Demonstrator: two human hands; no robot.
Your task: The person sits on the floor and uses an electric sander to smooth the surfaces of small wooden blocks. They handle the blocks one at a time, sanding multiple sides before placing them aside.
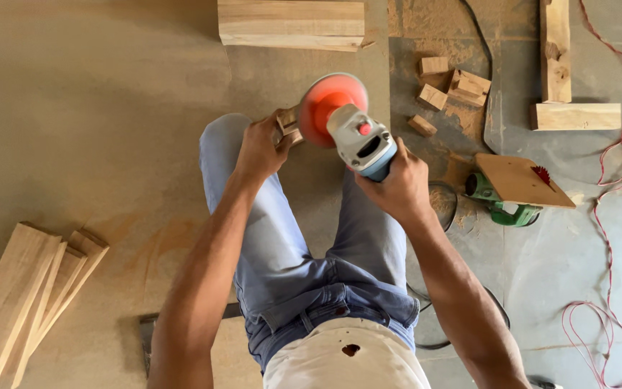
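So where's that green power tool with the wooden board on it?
The green power tool lies on the floor in the right half of the head view, just beyond the right hand that grips the sander, with the red cord further right.

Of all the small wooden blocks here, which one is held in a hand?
The small block in the left hand, pressed against the orange sanding disc. The other blocks lie loose on the floor, further right, untouched.
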